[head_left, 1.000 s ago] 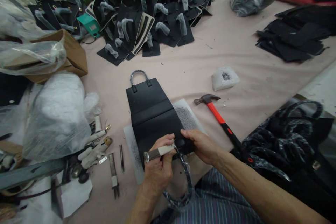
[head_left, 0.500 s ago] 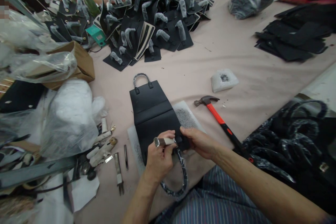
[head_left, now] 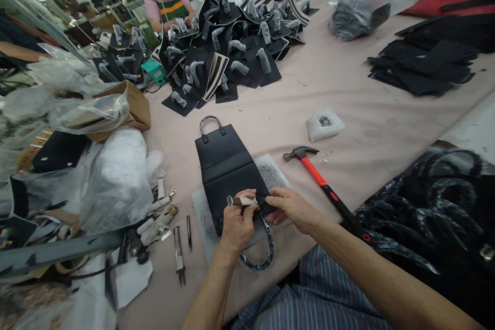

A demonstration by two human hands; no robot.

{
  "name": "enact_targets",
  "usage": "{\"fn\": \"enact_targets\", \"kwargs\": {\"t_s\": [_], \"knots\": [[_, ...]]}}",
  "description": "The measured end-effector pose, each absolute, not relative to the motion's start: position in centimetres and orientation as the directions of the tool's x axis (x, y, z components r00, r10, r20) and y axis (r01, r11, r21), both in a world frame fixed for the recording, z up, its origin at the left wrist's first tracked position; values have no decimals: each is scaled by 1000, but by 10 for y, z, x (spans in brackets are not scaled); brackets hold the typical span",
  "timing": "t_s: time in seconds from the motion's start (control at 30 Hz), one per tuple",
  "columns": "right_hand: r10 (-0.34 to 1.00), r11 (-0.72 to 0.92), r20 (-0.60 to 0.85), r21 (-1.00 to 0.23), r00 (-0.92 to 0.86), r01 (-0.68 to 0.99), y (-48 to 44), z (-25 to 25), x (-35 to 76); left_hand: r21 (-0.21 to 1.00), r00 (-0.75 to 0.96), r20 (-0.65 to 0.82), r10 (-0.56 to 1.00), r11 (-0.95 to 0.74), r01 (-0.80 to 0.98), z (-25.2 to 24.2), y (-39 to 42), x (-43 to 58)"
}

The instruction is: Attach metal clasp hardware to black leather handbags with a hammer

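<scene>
**Left hand pinches a small tool at the bag's strap end**

Leftmost, a steel punch (head_left: 178, 255) lies on the table (head_left: 348, 103). The left hand (head_left: 238, 228) pinches a white-handled tool (head_left: 243, 201), its working end hidden, at the strap end of a black leather bag panel (head_left: 228, 165) lying flat on a grit-speckled white pad (head_left: 204, 221). The right hand (head_left: 291, 210) presses the panel, fingers extended. A red-handled claw hammer (head_left: 319, 180) lies just beyond. The work looks like fixing the wrapped handle (head_left: 257, 252), which seems to call for both hands holding steady.

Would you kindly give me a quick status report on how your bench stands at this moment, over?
Left hand gripping a cream-handled metal tool. Right hand resting on the black leather bag, which lies on a white pad. Red-handled hammer lying right of the pad, apart from both hands.
</scene>
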State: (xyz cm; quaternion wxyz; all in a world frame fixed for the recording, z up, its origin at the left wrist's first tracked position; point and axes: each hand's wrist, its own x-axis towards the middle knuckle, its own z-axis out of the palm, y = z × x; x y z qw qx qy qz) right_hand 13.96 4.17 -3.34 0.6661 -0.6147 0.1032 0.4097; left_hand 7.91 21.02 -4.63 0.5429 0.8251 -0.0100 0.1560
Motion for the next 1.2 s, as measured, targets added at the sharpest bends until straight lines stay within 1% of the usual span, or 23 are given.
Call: {"fn": "enact_targets", "kwargs": {"t_s": [0.1, 0.17, 0.23, 0.33, 0.4, 0.47, 0.53, 0.57, 0.6, 0.63, 0.7, 0.8, 0.87, 0.93, 1.0, 1.07, 1.2], "knots": [[464, -37, -621, -726, 632, -686, 42, -33, 142, 918, 941, 264, 213, -356, -177, -38, 204, 73], [513, 29, -561, -745, 650, -666, 44, -30, 143, 942, 934, 244, 261, -294, -164, -29, 199, 70], [574, 111, -480, -758, 664, -643, 46, -25, 143, 970, 927, 194, 320, -206, -131, -20, 195, 69], [675, 198, -362, -751, 643, -630, 47, -19, 142, 1000, 911, 25, 413, -1, -27, -12, 196, 71], [717, 218, -308, -753, 625, -621, 47, -19, 141, 983, 890, -116, 441, 180, 39, -10, 201, 76], [726, 202, -297, -770, 620, -605, 46, -23, 140, 942, 868, -221, 445, 327, 72, -8, 207, 81], [719, 175, -308, -787, 623, -592, 45, -29, 140, 914, 853, -270, 446, 398, 81, -5, 214, 86], [717, 167, -310, -793, 624, -586, 45, -31, 140, 916, 851, -276, 446, 391, 92, -2, 218, 89], [719, 166, -305, -797, 624, -581, 45, -33, 140, 930, 857, -270, 439, 349, 114, 1, 222, 93], [727, 170, -293, -800, 621, -575, 45, -35, 139, 951, 869, -254, 425, 272, 145, 5, 226, 96], [751, 181, -250, -812, 611, -555, 45, -37, 139, 974, 903, -223, 368, 49, 220, 16, 233, 105], [777, 198, -181, -839, 604, -506, 44, -37, 137, 925, 948, -231, 221, -253, 284, 33, 242, 120], [782, 224, -139, -847, 608, -482, 44, -36, 137, 873, 962, -258, 85, -406, 270, 43, 246, 129], [787, 258, -95, -847, 610, -465, 45, -36, 137, 821, 952, -305, -31, -515, 246, 50, 248, 135], [789, 296, -53, -841, 612, -454, 47, -37, 138, 793, 920, -380, -91, -544, 274, 54, 248, 139], [787, 332, -21, -828, 616, -452, 51, -39, 138, 787, 883, -455, -113, -514, 340, 56, 248, 141], [792, 385, 14, -788, 610, -480, 58, -44, 139, 789, 838, -525, -149, -454, 413, 56, 249, 142]]}}
